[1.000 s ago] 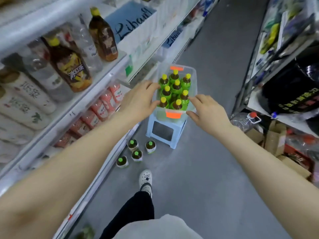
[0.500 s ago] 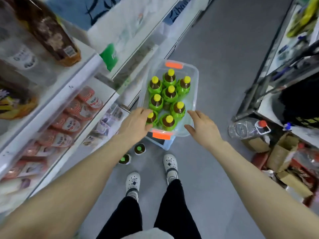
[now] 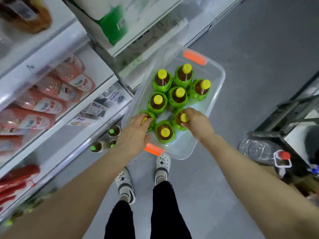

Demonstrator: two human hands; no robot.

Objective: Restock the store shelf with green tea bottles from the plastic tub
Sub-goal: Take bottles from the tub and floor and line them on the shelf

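A clear plastic tub (image 3: 216, 83) with orange handles sits in the aisle in front of me and holds several green tea bottles with yellow caps, such as the one at the middle (image 3: 178, 96). My left hand (image 3: 134, 135) grips the top of the front-left bottle (image 3: 151, 118); its cap shows between my fingers. My right hand (image 3: 197, 122) pinches the neck of the front-right bottle (image 3: 181, 119), fingers curled round the yellow cap. Both bottles stand upright in the tub.
White store shelves (image 3: 72, 121) run along the left, holding red-labelled bottles (image 3: 51, 90). Three green-capped bottles (image 3: 113, 131) stand on the floor under the shelf edge. My feet in white clogs (image 3: 162, 165) are just behind the tub. A large clear jug (image 3: 262, 152) lies at right.
I stepped closer and my view tilted down over the tub. Both hands moved from the tub's near rim onto the tops of the two front bottles.
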